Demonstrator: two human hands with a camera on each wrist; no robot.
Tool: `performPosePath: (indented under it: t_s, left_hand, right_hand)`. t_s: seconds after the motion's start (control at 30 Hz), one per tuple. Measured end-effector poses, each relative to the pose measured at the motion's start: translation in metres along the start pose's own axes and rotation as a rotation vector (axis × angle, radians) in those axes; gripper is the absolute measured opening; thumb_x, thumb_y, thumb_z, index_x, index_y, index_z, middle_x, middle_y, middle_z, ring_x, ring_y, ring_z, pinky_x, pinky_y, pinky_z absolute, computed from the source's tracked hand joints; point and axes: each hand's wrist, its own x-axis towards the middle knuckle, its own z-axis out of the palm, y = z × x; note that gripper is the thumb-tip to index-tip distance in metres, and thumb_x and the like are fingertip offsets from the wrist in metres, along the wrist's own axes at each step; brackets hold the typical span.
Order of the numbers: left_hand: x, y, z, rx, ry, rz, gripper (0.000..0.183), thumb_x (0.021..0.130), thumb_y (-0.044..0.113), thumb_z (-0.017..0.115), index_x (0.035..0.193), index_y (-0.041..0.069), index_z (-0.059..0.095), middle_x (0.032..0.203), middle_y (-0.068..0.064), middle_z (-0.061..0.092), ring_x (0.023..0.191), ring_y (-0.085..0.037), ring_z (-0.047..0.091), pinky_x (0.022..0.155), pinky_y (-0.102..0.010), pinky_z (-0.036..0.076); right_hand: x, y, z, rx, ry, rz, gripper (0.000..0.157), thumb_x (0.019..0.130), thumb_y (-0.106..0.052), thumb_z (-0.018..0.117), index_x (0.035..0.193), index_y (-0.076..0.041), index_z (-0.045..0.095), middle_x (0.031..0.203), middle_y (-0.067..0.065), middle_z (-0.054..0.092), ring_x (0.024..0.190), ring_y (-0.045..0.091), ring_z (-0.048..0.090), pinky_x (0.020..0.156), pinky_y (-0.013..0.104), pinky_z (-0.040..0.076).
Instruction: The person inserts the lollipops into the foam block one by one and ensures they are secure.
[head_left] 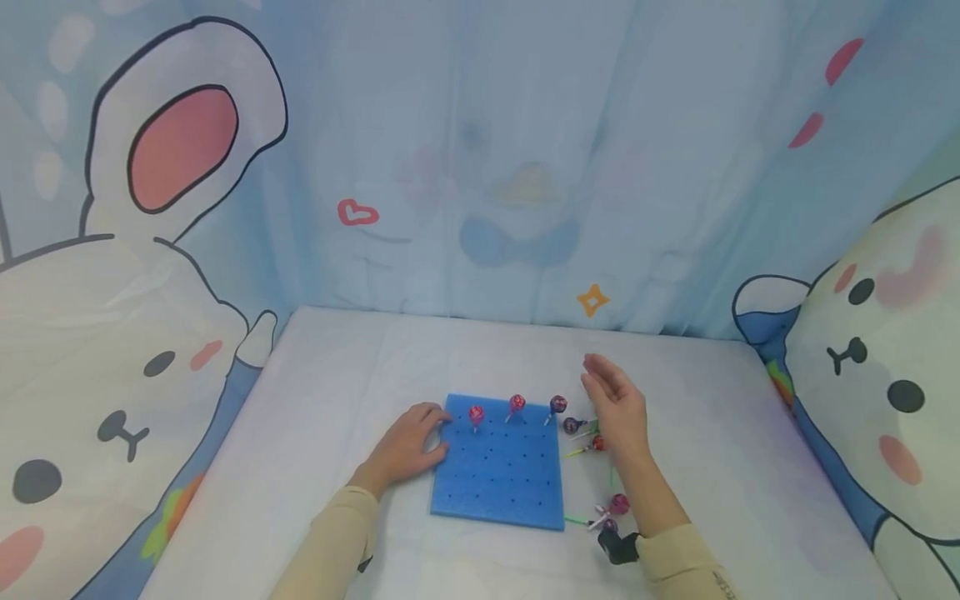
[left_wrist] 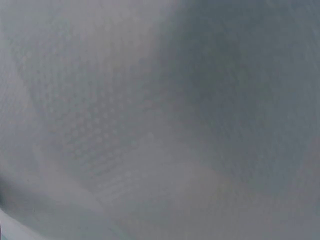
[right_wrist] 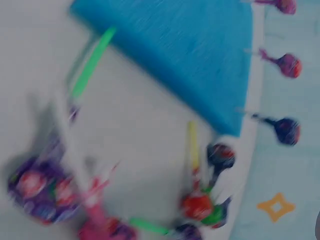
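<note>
A blue foam board [head_left: 497, 467] dotted with small holes lies on the table. Three wrapped lollipops stand in its far row: a red one [head_left: 476, 413], a pink-red one [head_left: 517, 403] and a dark purple one [head_left: 558, 405]. My left hand [head_left: 408, 442] rests its fingers and thumb against the board's left edge. Over the loose lollipops on the right is my right hand [head_left: 621, 412], fingers extended together, with nothing visible in them. Below it lie a red lollipop [right_wrist: 196, 205], a dark blue one [right_wrist: 221, 155], a green one [right_wrist: 216, 215] and a purple one [right_wrist: 42, 192].
Near the board's front right corner lies a pink lollipop [head_left: 619, 503] close to a purple one. A white cloth covers the table [head_left: 360, 358]. Behind it hangs a light blue cartoon-print curtain [head_left: 420, 275]. The left wrist view shows only blurred grey fabric.
</note>
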Motion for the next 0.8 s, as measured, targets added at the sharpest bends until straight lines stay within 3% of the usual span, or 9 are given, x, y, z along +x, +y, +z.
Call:
performPosePath:
  t_s: [0.13, 0.3, 0.57, 0.8]
  left_hand:
    - [0.002, 0.001, -0.002, 0.000, -0.002, -0.004, 0.039, 0.089, 0.038, 0.062, 0.123, 0.020, 0.058, 0.122, 0.002, 0.056, 0.119, -0.015, 0.051, 0.106, -0.034, 0.041]
    - [0.001, 0.002, -0.002, -0.013, 0.010, 0.002, 0.039, 0.088, 0.036, 0.064, 0.123, 0.019, 0.059, 0.122, 0.001, 0.056, 0.118, -0.017, 0.052, 0.105, -0.036, 0.041]
    - [0.002, 0.003, -0.003, 0.003, 0.014, 0.009, 0.039, 0.088, 0.036, 0.064, 0.123, 0.019, 0.059, 0.121, 0.002, 0.056, 0.118, -0.016, 0.052, 0.104, -0.035, 0.042]
    - [0.002, 0.003, -0.004, -0.018, 0.018, 0.015, 0.039, 0.088, 0.036, 0.064, 0.123, 0.018, 0.059, 0.121, 0.001, 0.057, 0.119, -0.017, 0.051, 0.105, -0.035, 0.041]
  right_hand:
    - [0.004, 0.019, -0.015, -0.130, 0.064, 0.085, 0.050, 0.100, -0.031, 0.056, 0.145, -0.011, 0.046, 0.145, 0.006, 0.050, 0.133, 0.020, 0.046, 0.102, 0.018, 0.040]
    - [0.016, 0.063, -0.029, -0.282, 0.112, 0.152, 0.055, 0.099, -0.041, 0.053, 0.146, -0.013, 0.043, 0.147, 0.007, 0.048, 0.135, 0.023, 0.045, 0.107, 0.038, 0.040]
    - [0.026, 0.086, -0.034, -0.485, 0.078, 0.285, 0.051, 0.099, -0.029, 0.055, 0.143, -0.005, 0.045, 0.144, 0.020, 0.046, 0.133, 0.039, 0.042, 0.102, 0.052, 0.043]
    - [0.030, 0.097, -0.033, -0.551, 0.057, 0.323, 0.050, 0.098, -0.022, 0.057, 0.139, 0.004, 0.045, 0.135, 0.029, 0.050, 0.126, 0.044, 0.046, 0.106, 0.054, 0.038]
